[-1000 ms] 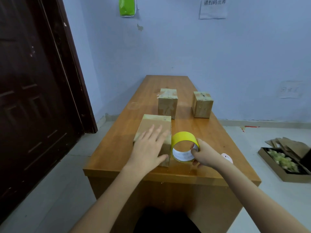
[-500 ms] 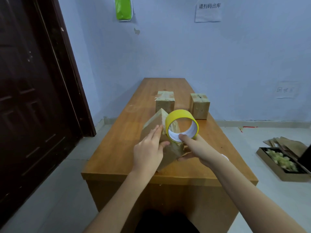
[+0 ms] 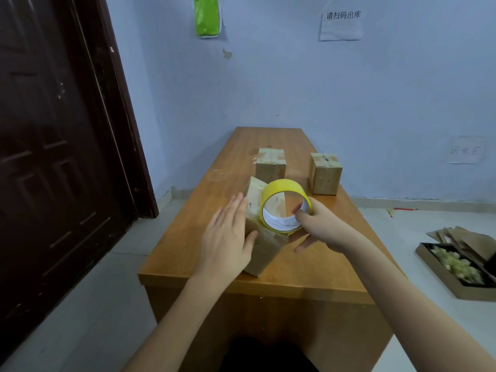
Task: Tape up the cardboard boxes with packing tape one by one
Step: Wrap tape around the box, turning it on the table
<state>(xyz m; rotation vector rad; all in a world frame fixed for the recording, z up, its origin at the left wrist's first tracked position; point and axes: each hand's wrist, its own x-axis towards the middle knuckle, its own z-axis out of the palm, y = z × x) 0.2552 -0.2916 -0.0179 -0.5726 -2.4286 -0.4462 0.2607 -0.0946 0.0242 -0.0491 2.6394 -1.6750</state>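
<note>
Steadied tilted cardboard box (image 3: 261, 245) on table (image 3: 308, 275) with flat, straight-fingered left hand (image 3: 228, 237); gripped yellow tape roll (image 3: 284, 208) against it with right hand (image 3: 319, 226), fingers curled.

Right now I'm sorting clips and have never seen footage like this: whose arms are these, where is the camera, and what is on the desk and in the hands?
No machine is here. A person wears a wide-angle camera on the head, so you look forward and down along their own bare arms. There is only this one view.

On the wooden desk stand two small cardboard boxes, the left far box and the right far box. A third, the near box, is tipped up on an edge. The left hand lies flat against its side with straight fingers. The right hand grips a yellow tape roll held against that box.
</note>
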